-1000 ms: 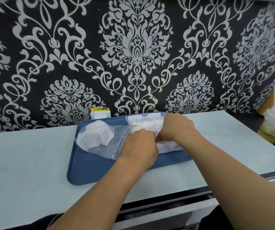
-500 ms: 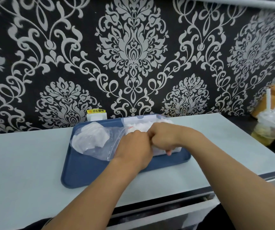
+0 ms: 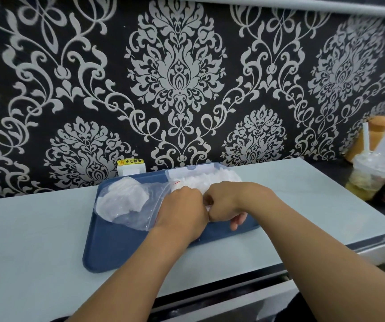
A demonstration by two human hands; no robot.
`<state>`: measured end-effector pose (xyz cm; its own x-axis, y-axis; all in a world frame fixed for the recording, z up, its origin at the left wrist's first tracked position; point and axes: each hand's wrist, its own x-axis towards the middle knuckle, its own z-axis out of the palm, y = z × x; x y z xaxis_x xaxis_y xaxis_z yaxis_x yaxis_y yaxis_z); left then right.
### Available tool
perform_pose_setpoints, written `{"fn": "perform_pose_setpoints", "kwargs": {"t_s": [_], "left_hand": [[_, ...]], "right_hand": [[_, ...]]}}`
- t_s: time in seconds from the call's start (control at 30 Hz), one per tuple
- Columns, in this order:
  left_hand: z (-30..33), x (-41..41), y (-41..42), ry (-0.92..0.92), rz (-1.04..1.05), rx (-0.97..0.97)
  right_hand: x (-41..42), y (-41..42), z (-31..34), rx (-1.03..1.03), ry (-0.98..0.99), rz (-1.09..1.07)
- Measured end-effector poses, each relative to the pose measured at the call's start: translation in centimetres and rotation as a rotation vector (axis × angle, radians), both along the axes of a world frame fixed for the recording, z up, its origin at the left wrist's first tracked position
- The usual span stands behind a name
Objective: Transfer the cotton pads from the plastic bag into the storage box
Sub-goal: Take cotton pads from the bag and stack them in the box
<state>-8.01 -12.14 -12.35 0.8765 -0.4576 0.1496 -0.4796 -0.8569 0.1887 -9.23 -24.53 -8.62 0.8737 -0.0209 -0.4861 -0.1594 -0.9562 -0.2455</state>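
A clear plastic bag [image 3: 138, 217] lies on the left half of a blue tray [image 3: 117, 249], with a clump of white cotton pads [image 3: 122, 201] in its closed end. My left hand [image 3: 182, 212] grips the bag's mouth. Touching it on the right, my right hand [image 3: 226, 203] is pinched on the same mouth, with its lower fingers hanging loose. Behind both hands the clear storage box [image 3: 194, 169] stands at the tray's back right, heaped with white pads [image 3: 212, 178]. My hands hide the box's front.
The tray rests on a pale countertop [image 3: 36, 240] against a patterned black wall. A white socket with a yellow warning label [image 3: 131, 167] is behind the tray. A lidded drink cup with a straw [image 3: 372, 177] stands at the far right.
My right hand has drawn back from the storage box to the bag's mouth, beside my left hand. The left hand and the bag have stayed put. The camera has shifted slightly.
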Motion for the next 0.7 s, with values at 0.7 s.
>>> {"fn": "perform_pose_setpoints", "kwargs": {"t_s": [0.7], "left_hand": [[-0.3, 7.5, 16.1, 0.127, 0.450, -0.576]], "right_hand": [[2.6, 5.9, 0.3, 0.247, -0.804, 0.143]]}}
